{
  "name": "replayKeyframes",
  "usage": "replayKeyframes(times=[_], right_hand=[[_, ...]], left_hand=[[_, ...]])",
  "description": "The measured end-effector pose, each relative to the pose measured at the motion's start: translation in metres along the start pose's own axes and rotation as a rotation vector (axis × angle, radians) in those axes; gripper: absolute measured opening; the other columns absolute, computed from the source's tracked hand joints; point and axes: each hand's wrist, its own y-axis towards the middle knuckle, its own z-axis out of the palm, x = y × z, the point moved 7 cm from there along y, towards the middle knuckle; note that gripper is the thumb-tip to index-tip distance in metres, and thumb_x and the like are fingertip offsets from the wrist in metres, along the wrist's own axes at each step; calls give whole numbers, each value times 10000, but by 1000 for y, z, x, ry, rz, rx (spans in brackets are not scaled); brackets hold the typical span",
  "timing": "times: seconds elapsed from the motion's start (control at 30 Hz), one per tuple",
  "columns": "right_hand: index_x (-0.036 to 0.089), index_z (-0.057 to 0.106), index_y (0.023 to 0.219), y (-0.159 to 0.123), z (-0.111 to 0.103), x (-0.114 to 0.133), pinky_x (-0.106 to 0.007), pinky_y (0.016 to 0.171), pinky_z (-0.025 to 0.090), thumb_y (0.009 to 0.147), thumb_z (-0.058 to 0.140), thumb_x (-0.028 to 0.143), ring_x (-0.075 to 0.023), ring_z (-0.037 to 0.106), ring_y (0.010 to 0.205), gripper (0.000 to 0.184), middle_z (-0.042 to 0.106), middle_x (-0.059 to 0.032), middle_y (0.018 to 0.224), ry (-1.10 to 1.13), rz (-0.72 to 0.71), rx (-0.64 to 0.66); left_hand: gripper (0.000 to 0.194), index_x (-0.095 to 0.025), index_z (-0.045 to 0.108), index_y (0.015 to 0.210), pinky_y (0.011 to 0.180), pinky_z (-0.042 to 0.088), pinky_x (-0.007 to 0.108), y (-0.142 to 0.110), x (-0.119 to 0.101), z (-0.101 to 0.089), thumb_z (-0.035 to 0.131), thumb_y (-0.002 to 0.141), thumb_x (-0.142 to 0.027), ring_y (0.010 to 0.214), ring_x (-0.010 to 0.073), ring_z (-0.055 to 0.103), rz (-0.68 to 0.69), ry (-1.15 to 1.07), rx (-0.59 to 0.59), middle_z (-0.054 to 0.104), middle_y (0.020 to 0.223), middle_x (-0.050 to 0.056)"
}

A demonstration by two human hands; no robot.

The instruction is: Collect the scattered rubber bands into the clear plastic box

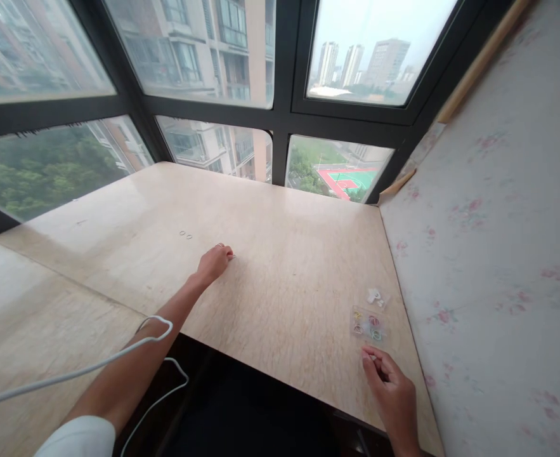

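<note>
Window panes in dark frames (283, 70) run across twelve o'clock, giving onto buildings and a sports court (353, 181), while a flowered wall (489, 254) fills three o'clock. Below them we see a pale marbled table (270, 216); its near edge drops into darkness at six o'clock, where we can make out little.

Our left hand (213, 263) rests just off centre, toward eight o'clock. Its fingers are drawn together, with a pale speck (233, 256) at their tips, too small for us to identify. Just beyond, at about ten o'clock from that hand, two thin rings (182, 233) lie side by side on the table.

Our right hand (397, 390) sits between four and five o'clock, its wrist cut off by the lower border. Thumb and forefinger come close together; we cannot tell whether they touch or grip anything. At eleven o'clock from it stands a clear divided box (365, 322) of small coloured loops (373, 321), their exact shapes blurred. White pieces (375, 296) lie at one o'clock from the box, outlines unclear. Toward seven o'clock, a white cable (94, 366) crosses and partly hides our left forearm (137, 355).
</note>
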Motion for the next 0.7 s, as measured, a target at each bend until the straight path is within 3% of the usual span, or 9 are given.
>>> replayKeyframes(times=[0.3,0.43,0.57,0.7], right_hand=[[164,707,875,0,0,-1,-230,479,444,800,536,560,-166,586,501,438,621,-13,550,-28,-1,-10],[162,703,870,1,-1,3,-231,487,450,806,540,543,-161,576,499,420,619,-12,558,-15,1,-16],[159,698,850,1,-1,9,-227,463,429,819,536,515,-148,534,477,393,585,0,532,8,-5,-26],[162,692,834,2,0,15,-225,455,397,834,522,490,-130,475,449,369,509,29,495,10,-3,-33]], left_hand=[[199,-154,539,897,712,397,291,2,-10,9,416,797,-34,899,218,564,82,66,71,597,977,116],[183,-178,490,892,666,402,279,1,-25,11,393,801,-52,793,183,570,92,-126,26,624,902,77],[109,-192,444,841,557,397,231,-5,-69,12,357,857,-127,561,106,530,163,-631,34,620,783,17],[77,-190,443,807,473,361,198,-23,-135,12,392,865,-182,458,69,459,291,-907,118,582,703,-12]])
